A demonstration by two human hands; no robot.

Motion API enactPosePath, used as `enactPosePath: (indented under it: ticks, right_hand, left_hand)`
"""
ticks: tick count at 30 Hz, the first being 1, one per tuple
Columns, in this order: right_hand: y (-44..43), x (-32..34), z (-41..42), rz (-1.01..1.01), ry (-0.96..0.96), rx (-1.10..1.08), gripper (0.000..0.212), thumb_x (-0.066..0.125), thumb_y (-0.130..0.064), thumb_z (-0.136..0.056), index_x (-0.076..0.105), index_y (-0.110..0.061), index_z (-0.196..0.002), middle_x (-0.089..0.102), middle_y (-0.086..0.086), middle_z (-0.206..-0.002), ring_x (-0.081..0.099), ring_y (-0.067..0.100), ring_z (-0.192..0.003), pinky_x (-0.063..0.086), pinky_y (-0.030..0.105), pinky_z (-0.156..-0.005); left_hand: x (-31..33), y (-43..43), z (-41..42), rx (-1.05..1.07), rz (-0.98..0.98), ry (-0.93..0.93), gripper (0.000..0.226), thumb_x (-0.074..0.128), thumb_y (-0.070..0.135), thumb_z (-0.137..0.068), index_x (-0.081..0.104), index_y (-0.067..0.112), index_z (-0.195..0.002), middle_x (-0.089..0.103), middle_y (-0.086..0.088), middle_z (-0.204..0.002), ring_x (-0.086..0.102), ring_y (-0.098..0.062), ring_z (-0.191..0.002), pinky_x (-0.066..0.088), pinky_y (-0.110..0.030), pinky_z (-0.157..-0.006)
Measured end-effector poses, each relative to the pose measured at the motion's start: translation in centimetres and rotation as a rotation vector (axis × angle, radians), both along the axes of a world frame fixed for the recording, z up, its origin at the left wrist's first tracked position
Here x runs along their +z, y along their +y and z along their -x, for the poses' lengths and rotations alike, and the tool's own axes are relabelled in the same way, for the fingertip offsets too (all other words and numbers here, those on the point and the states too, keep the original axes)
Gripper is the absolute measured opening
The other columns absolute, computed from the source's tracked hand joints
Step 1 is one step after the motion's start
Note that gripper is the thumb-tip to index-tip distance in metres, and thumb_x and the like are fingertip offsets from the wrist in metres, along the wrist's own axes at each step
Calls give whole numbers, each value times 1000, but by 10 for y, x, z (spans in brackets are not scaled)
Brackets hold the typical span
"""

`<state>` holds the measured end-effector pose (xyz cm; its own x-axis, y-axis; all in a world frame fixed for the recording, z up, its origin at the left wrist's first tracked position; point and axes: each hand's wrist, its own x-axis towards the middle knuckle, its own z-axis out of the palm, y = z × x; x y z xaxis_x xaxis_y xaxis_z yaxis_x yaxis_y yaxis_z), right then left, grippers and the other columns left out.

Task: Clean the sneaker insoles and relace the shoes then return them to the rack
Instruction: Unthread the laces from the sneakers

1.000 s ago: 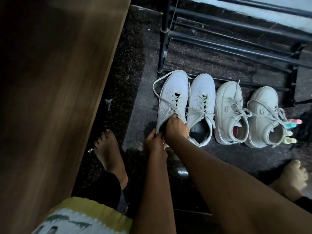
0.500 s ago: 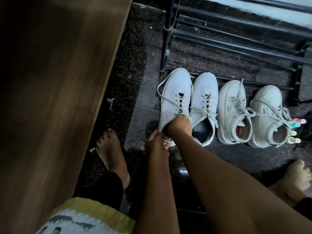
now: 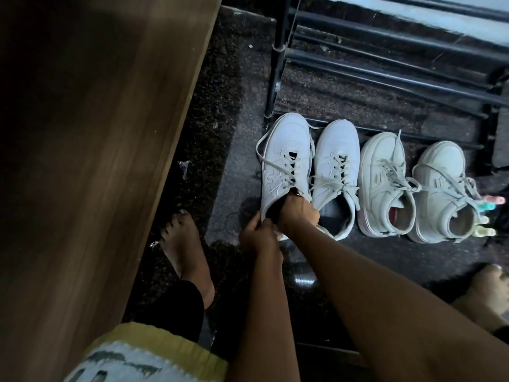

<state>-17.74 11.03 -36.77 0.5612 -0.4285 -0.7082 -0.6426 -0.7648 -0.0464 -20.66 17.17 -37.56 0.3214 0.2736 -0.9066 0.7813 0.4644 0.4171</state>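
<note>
Sneaker row: leftmost white sneaker [image 3: 283, 161] on floor [image 3: 245, 128], toe at shoe rack [image 3: 385, 75] | left hand [image 3: 257, 235] fingers curled round its heel | right hand [image 3: 298, 213] fingers hidden inside, cannot tell | stage: early, insole likely not out; cleaning, relacing, racking remain.

The leftmost sneaker [image 3: 286, 150] is gripped at the heel by the left hand [image 3: 257, 235]; the right hand [image 3: 298, 212] is tucked inside, fingers hidden. Three other sneakers [image 3: 382, 172] are lined alongside.

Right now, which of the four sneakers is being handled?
The leftmost sneaker: left hand grips its heel, right hand reaches inside it. Nobody holds the other three.
</note>
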Motion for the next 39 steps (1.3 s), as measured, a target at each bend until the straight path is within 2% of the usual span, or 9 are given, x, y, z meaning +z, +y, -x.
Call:
enactPosePath:
  ticks: [6, 9, 12, 19, 21, 25, 29, 35, 39]
  right_hand:
    - [-12, 5, -10, -318, -34, -192, 41, 62, -18, -71, 59, -5, -111, 63, 16, -114, 61, 31, -107, 50, 40, -91]
    - [-21, 12, -14, -588, -102, -403, 4, 53, 2, -74, 56, -1, -74, 62, 18, -71, 67, 19, -64, 55, 27, -55]
    - [-40, 23, -16, -770, -43, -473, 35, 35, 13, -93, 44, -5, -64, 44, 9, -42, 43, 6, -27, 32, 14, -32]
    - [-48, 18, -17, -956, 8, -685, 21, 43, -7, -98, 53, -11, -80, 56, 4, -69, 50, 14, -63, 50, 38, -72]
    - [-34, 17, -14, -865, -19, -529, 9, 55, -17, -93, 55, -8, -96, 61, 9, -86, 58, 21, -77, 52, 37, -73]
    - [-3, 17, 0, -371, -158, -154, 40, 58, -17, -88, 45, 1, -121, 57, 22, -120, 55, 37, -111, 45, 35, -87]
    - [0, 26, 10, -335, -329, -313, 26, 52, -13, -89, 53, 0, -112, 62, 20, -110, 58, 35, -103, 43, 33, -75]
    - [-15, 56, 32, -657, -369, -651, 10, 57, -2, -85, 62, -10, -84, 69, 21, -91, 67, 39, -85, 56, 48, -74]
    - [-23, 101, 58, -844, -337, -739, 19, 52, 7, -89, 63, -7, -83, 69, 13, -80, 65, 19, -65, 55, 27, -63]
  left_hand:
    - [-9, 0, 4, -86, -49, -14, 38, 49, -6, -90, 59, 4, -126, 62, -20, -120, 60, -33, -98, 53, -49, -87]
    - [-8, 1, 5, -105, -57, -18, 36, 49, -3, -92, 58, 4, -127, 61, -19, -121, 56, -29, -92, 55, -41, -75]
    - [-6, 1, 6, -115, -56, -30, 35, 48, 1, -94, 57, 6, -128, 60, -18, -124, 58, -32, -99, 56, -33, -65]
    - [4, 3, 5, -123, -10, -40, 33, 46, 11, -98, 56, 8, -129, 58, -13, -126, 54, -34, -116, 50, -43, -86]
    - [5, 4, 4, -147, -4, -53, 33, 46, 11, -98, 55, 8, -130, 58, -13, -126, 55, -32, -114, 51, -42, -83]
    - [6, 3, 0, -141, -17, -65, 34, 44, 5, -98, 54, 6, -131, 59, -15, -124, 58, -29, -97, 55, -33, -59]
    - [4, 3, -5, -100, -28, -76, 32, 44, 5, -98, 55, 7, -128, 60, -12, -115, 57, -16, -70, 49, -19, -38]
    - [1, 2, -11, -115, -59, -102, 33, 48, -1, -94, 58, 6, -124, 63, -16, -117, 61, -27, -77, 51, -24, -41]
    - [2, 7, -14, -139, -90, -125, 29, 52, 1, -93, 61, 5, -120, 64, -9, -96, 57, -17, -65, 47, -16, -40]
